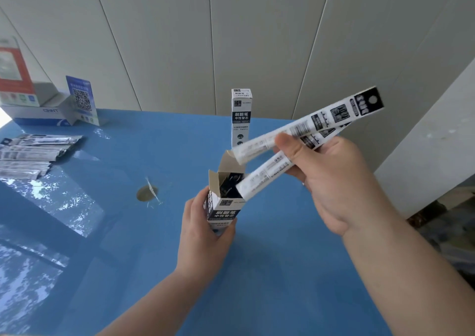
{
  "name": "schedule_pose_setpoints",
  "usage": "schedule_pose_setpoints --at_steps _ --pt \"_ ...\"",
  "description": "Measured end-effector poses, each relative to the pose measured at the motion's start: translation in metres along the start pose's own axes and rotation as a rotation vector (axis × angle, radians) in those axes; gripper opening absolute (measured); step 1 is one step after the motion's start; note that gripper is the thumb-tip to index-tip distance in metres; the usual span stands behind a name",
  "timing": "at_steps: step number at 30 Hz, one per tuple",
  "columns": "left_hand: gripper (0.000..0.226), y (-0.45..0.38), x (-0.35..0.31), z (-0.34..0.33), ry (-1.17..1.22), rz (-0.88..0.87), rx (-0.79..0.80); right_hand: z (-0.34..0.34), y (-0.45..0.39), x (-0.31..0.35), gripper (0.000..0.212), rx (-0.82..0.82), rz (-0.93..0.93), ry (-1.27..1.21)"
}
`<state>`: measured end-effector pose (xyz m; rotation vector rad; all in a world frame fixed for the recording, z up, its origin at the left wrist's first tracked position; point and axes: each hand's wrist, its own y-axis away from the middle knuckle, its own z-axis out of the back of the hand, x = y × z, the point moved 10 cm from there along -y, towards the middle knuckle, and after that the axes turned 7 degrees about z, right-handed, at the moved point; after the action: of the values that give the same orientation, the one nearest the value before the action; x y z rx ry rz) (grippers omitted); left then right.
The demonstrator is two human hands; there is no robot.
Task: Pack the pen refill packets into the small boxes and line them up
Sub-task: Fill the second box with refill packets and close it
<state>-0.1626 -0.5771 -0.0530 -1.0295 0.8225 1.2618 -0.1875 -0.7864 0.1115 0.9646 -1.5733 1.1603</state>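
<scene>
My left hand (205, 235) grips a small black-and-white box (223, 204) upright above the blue table, its top flaps open and dark packet ends showing inside. My right hand (331, 181) holds two long white refill packets. The lower packet (264, 175) has its tip at the box mouth. The upper packet (313, 121) points up and to the right, clear of the box. A closed box of the same kind (241, 117) stands upright at the far edge of the table. Several more packets (30, 153) lie in a pile at the left.
A white carton (38, 113) and a blue QR-code card (82, 99) stand at the back left corner. A round brown mark (147, 193) sits mid-table. Grey wall panels rise behind the blue table (257, 271), whose right edge drops off beside my right forearm.
</scene>
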Motion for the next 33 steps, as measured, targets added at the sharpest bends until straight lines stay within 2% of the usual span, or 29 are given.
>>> schedule_pose_setpoints --at_steps 4,7,9,10,13,17,26,29,33 --pt "0.062 0.001 -0.004 0.0 -0.031 -0.036 -0.001 -0.005 0.005 0.004 0.015 -0.161 0.102 0.12" --pt "0.066 0.001 -0.005 0.0 -0.038 -0.054 -0.006 -0.011 0.013 -0.009 0.056 -0.177 0.068 0.221" --pt "0.067 0.001 -0.006 0.001 -0.045 -0.067 -0.013 -0.013 0.019 -0.015 0.065 -0.157 0.076 0.289" --pt "0.068 0.001 -0.007 0.001 -0.047 -0.068 -0.015 -0.014 0.022 -0.016 0.058 -0.156 0.096 0.301" --pt "0.074 0.002 -0.01 0.001 -0.041 -0.075 -0.02 -0.012 0.028 -0.013 0.022 -0.152 0.169 0.26" --pt "0.076 0.001 -0.013 0.001 -0.036 -0.086 -0.031 -0.01 0.04 -0.009 0.027 -0.157 0.243 0.189" --pt "0.077 0.0 -0.005 0.0 -0.035 -0.064 -0.018 -0.009 0.057 -0.002 0.015 -0.181 0.318 0.086" --pt "0.083 0.0 -0.007 0.001 -0.038 -0.065 -0.026 -0.008 0.06 -0.006 0.014 -0.199 0.294 0.111" --pt "0.09 0.001 -0.008 0.002 -0.037 -0.066 -0.021 -0.014 0.057 -0.003 0.015 -0.136 0.274 0.184"
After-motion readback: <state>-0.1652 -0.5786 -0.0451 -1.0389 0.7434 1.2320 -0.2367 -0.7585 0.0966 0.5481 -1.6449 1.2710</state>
